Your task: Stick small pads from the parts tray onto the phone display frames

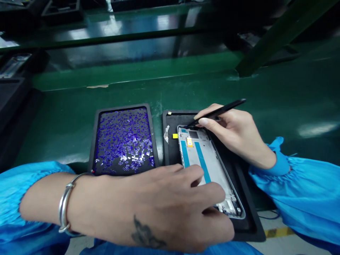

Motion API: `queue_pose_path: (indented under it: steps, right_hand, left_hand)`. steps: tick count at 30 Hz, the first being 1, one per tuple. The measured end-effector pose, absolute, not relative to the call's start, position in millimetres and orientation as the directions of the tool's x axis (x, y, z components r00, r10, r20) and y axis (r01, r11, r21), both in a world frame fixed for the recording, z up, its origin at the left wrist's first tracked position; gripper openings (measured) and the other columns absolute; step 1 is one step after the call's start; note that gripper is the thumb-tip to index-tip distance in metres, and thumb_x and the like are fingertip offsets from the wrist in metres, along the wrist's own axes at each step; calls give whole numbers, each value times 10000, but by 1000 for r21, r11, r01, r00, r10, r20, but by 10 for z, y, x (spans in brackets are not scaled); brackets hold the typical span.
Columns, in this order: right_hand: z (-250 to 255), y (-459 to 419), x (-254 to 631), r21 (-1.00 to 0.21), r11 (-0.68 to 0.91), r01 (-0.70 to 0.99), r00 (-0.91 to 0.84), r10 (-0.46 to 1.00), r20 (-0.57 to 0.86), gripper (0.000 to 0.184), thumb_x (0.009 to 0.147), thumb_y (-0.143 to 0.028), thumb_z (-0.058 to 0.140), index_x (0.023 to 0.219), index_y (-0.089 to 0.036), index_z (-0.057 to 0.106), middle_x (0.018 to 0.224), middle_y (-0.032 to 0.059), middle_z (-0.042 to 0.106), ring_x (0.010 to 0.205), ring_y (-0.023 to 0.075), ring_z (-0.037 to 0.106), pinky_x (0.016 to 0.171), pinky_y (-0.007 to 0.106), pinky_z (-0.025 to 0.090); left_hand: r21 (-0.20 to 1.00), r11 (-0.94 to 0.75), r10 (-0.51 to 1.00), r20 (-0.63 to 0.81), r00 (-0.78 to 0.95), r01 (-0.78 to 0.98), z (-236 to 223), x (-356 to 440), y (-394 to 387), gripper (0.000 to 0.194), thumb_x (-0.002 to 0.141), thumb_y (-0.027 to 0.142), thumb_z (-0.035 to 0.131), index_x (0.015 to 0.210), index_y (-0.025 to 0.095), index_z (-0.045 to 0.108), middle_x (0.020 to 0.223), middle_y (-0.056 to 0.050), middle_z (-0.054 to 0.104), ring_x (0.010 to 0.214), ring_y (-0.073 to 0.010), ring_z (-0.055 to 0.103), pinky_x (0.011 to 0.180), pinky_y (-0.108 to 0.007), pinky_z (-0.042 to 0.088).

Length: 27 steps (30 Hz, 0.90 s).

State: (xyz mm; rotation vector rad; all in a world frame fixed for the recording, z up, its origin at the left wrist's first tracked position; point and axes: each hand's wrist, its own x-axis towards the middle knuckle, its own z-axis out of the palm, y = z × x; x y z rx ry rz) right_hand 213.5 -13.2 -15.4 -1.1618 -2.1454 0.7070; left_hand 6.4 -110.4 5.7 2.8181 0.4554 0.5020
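A silver phone frame (pixel 215 166) with blue strips and yellow tabs lies at a slant in a black tray (pixel 172 152). My left hand (pixel 170 209) reaches across its lower left part, fingers curled over the frame and holding it; the fingertips are partly hidden. In my right hand (pixel 233 131) is a pair of slim black tweezers (pixel 225 108), pinched between thumb and fingers. Their tip meets the top left edge of the phone frame, and whatever lies under it is too small to make out.
Left of the phone's tray stands a second black tray (pixel 94 141), scattered with many tiny purple-edged clear pieces (pixel 124 138). Both rest on a green bench (pixel 66 117). A green post (pixel 265 42) rises at the back right. Dark trays (pixel 13 92) stand at far left.
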Motion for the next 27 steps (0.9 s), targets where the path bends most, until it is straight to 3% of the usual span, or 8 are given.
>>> queue_pose_path:
  steps: [7, 11, 17, 27]
  right_hand:
    - [-169, -162, 2134, -608, 574, 549, -490, 810, 323, 196, 910, -335, 568, 1001, -205, 683, 1019, 34, 668, 870, 148, 623, 774, 277, 474]
    - [-153, -154, 2130, -691, 493, 529, -425, 858, 288, 207, 917, -334, 559, 982, -173, 673, 978, 36, 673, 850, 129, 633, 668, 224, 484]
    - [-136, -133, 2107, -793, 397, 463, -359, 902, 242, 177, 893, -316, 603, 915, -151, 664, 881, 28, 671, 769, 114, 655, 694, 213, 532]
    - [-133, -188, 2063, -779, 361, 513, -305, 925, 227, 262, 888, -377, 607, 919, -127, 680, 892, 35, 679, 792, 108, 648, 698, 196, 528]
  left_hand:
    - [265, -923, 350, 282, 893, 278, 69, 55, -1121, 152, 902, 118, 432, 820, 203, 528, 845, -47, 444, 686, -167, 349, 508, -322, 277]
    - [251, -931, 331, 275, 903, 265, 73, 63, -1102, 187, 939, 145, 385, 819, 194, 520, 843, -50, 431, 685, -169, 341, 519, -324, 283]
    - [247, -930, 335, 275, 901, 271, 76, 65, -1112, 184, 897, 72, 376, 822, 186, 500, 820, -46, 416, 661, -168, 332, 508, -330, 246]
    - [258, -921, 365, 297, 882, 294, 65, 96, -1131, 143, 889, 88, 398, 829, 181, 489, 816, -38, 424, 628, -160, 351, 511, -336, 230]
